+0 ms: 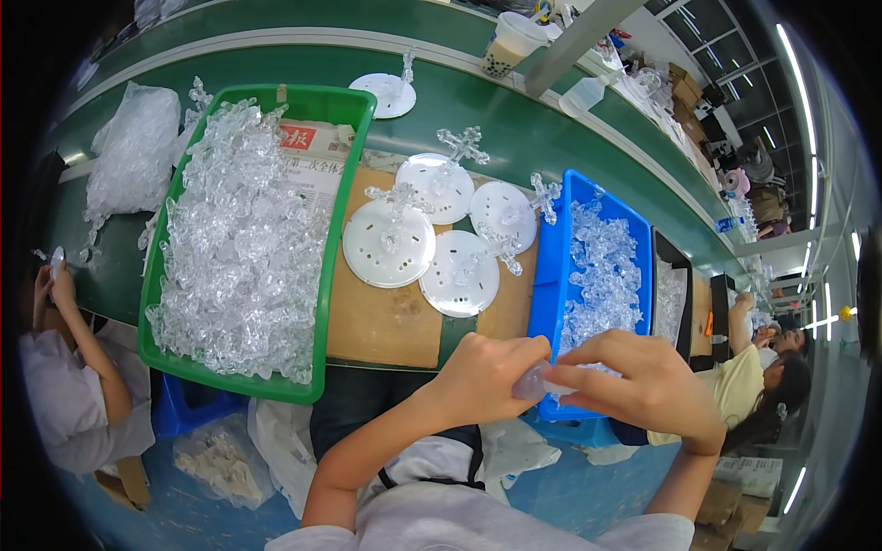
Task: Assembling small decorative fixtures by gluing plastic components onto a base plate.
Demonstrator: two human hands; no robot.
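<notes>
My left hand (489, 375) is closed around a small translucent rounded piece (530, 382), its exact kind unclear. From the other side my right hand (638, 378) meets it, fingertips pinched at the piece's end. Both hands are in front of my body, by the near side of a blue bin (548, 266) of clear plastic pieces (602, 266). Beyond them, several round white discs (377, 266) with small slots lie on brown cardboard (386, 326). Clear branched plastic parts (462, 145) stand up from the discs.
At left a green bin (317, 340) holds a heap of clear plastic pieces (243, 239) and a newspaper. Another white disc (383, 95) and a drink cup (511, 44) lie farther back. A plastic bag (138, 147) rests beyond the green bin. People sit at both sides.
</notes>
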